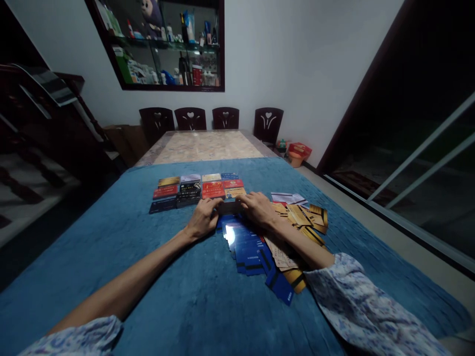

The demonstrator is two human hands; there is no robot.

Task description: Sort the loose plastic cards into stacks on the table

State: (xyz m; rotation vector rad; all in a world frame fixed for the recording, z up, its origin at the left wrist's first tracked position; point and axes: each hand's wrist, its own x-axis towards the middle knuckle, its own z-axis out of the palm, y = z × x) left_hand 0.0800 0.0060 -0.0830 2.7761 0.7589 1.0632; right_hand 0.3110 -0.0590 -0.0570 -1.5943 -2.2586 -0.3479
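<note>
Between my two hands, a stack of cards [229,207] stands on the blue cloth with its dark long side facing me. My left hand [202,217] has its fingers closed on the stack's left end. At the other end my right hand [258,207] grips it, fingers curled over the top corner. Just beyond lie rows of sorted card piles, among them a black pile [189,193], a red pile [213,190] and a tan pile [234,193]. Blue cards [248,249] spread loosely towards me, and gold cards [300,215] lie scattered beside and under my right forearm.
A blue cloth [166,282] covers the near part of the long table; its patterned top [208,143] shows at the far end. Several dark chairs [190,118] stand behind it. A red and orange bin [297,154] is on the floor at the right.
</note>
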